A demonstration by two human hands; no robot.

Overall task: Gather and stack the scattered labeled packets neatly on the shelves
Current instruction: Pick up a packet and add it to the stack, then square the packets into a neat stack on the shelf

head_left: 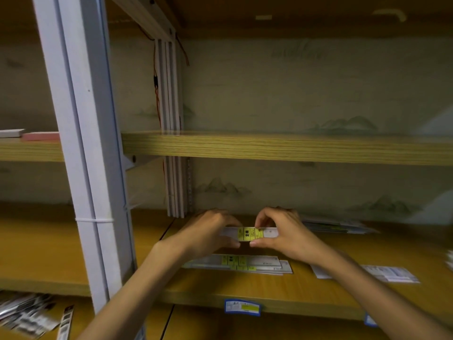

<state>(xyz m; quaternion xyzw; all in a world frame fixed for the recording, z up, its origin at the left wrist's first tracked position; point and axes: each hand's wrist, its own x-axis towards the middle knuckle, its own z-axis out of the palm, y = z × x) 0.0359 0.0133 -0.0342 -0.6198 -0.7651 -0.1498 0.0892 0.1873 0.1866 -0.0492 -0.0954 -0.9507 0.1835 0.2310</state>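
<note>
Left hand: pinches the yellow-labelled packet, left end.
Right hand: pinches its right end.
Stack: flat on shelf, near front edge.

A red wire runs down beside the white metal rear upright. A flat pink box lies on the upper left shelf, touching a white box. Pale wallpaper printed with green mountains covers the back wall.
</note>
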